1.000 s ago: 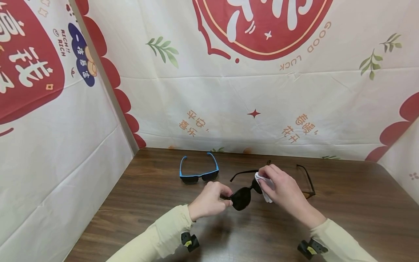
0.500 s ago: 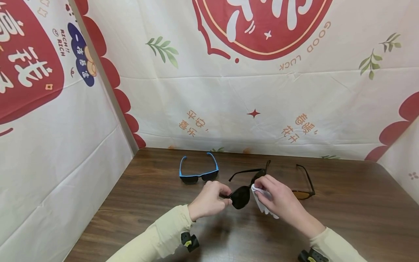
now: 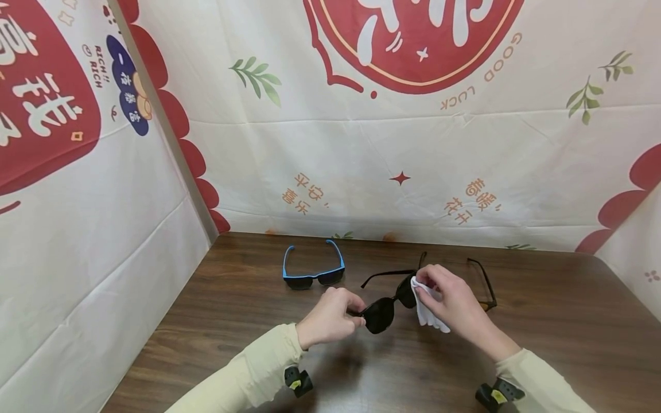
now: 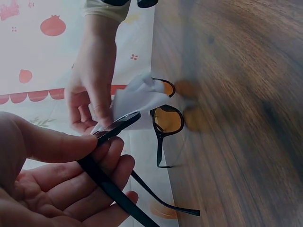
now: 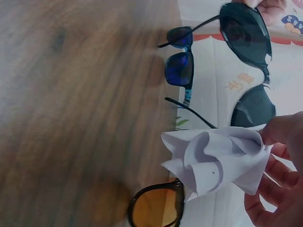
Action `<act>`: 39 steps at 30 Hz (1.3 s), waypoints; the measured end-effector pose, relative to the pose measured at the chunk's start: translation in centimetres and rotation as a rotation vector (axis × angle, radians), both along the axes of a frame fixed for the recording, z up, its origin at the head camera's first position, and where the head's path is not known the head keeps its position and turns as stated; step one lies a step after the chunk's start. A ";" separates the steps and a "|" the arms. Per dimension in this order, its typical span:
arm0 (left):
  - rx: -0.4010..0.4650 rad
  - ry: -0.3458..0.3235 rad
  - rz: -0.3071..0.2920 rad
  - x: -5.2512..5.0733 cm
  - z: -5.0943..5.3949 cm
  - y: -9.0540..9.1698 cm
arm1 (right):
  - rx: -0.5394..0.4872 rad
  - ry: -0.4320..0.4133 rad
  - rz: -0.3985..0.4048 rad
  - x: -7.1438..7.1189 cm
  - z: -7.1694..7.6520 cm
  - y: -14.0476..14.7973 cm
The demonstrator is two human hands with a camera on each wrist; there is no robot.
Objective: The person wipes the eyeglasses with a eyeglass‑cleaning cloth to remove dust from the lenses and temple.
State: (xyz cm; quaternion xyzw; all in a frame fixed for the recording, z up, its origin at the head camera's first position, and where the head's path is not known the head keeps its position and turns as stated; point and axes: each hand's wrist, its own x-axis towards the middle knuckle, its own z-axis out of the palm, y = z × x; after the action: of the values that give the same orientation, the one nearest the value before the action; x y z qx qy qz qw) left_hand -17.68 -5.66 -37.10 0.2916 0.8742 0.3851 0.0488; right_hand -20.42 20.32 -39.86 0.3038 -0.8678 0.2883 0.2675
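Observation:
In the head view my left hand (image 3: 330, 318) pinches black sunglasses (image 3: 378, 315) at the hinge end of one lens, thumb on one side and fingers on the other. They are held above the table with their temples unfolded. My right hand (image 3: 457, 301) pinches a white cloth (image 3: 428, 312) against the outer part of the far lens. Part of that lens is hidden by the cloth and fingers. From the right wrist view, the cloth (image 5: 218, 158) hangs in loose folds, and both dark lenses (image 5: 244, 35) show beyond it.
Blue-framed sunglasses (image 3: 298, 283) lie on the brown wooden table (image 3: 232, 321) at the back left. Black-framed glasses with orange lenses (image 4: 168, 119) lie behind my right hand, partly hidden in the head view. A printed white curtain (image 3: 361, 149) stands behind the table.
My right hand moved the cloth from the far lens toward the bridge and down, then back up and right to that lens. My left hand and the sunglasses stayed nearly still.

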 end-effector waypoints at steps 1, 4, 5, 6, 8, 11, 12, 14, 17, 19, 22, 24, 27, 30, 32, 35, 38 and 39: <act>-0.001 0.003 -0.007 0.0 0.0 0.0 | 0.000 0.002 -0.001 -0.1 0.2 -0.1; -0.006 0.012 -0.019 0.0 -0.1 0.1 | -0.003 0.001 0.010 -0.2 0.6 -0.5; -0.007 0.015 -0.020 0.0 -0.1 0.1 | -0.004 -0.001 0.016 -0.2 0.7 -0.6; -0.007 0.019 -0.021 0.0 -0.1 0.2 | -0.005 -0.003 0.022 -0.2 0.9 -0.8; -0.006 0.025 -0.021 0.0 -0.2 0.2 | -0.007 -0.006 0.038 0.0 1.0 -1.2; 0.002 0.031 -0.020 -0.1 -0.2 0.2 | -0.011 -0.013 0.065 0.3 1.0 -1.7; 0.004 0.032 -0.018 -0.1 -0.3 0.2 | -0.012 -0.015 0.078 0.4 0.9 -1.8; 0.009 0.033 -0.010 -0.2 -0.2 0.2 | -0.013 -0.020 0.105 0.7 0.7 -2.0; 0.012 0.036 0.005 -0.2 -0.2 0.1 | -0.008 -0.016 0.153 1.1 0.1 -2.0; 0.014 0.036 0.013 -0.2 -0.1 0.1 | -0.004 -0.007 0.179 1.4 -0.2 -1.9; 0.019 0.030 0.016 -0.2 0.0 0.0 | 0.000 0.007 0.195 1.5 -0.8 -1.5; 0.020 0.026 0.015 -0.2 0.1 0.0 | -0.002 0.003 0.182 1.4 -1.2 -1.1; 0.018 0.020 0.009 -0.2 0.1 0.0 | -0.010 -0.016 0.134 1.0 -1.4 -0.4; 0.007 0.018 -0.005 -0.1 0.1 0.0 | -0.017 -0.018 0.068 0.5 -1.2 0.2; -0.006 0.021 -0.022 -0.1 0.1 0.0 | -0.019 -0.004 0.031 0.2 -1.0 0.5; -0.028 0.034 -0.051 0.0 0.1 0.1 | -0.020 0.017 -0.006 -0.2 -0.4 0.5; -0.039 0.055 -0.072 -0.1 0.1 0.1 | -0.018 0.030 -0.029 -0.4 0.0 0.5; -0.036 0.061 -0.077 -0.1 0.1 0.1 | -0.020 0.033 -0.031 -0.4 0.2 0.4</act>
State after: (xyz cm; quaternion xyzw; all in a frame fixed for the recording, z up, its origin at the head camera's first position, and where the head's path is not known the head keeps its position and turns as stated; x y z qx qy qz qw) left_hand -17.78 -5.53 -36.95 0.3356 0.8703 0.3581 0.0423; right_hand -20.86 20.76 -39.66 0.2923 -0.8650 0.2874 0.2894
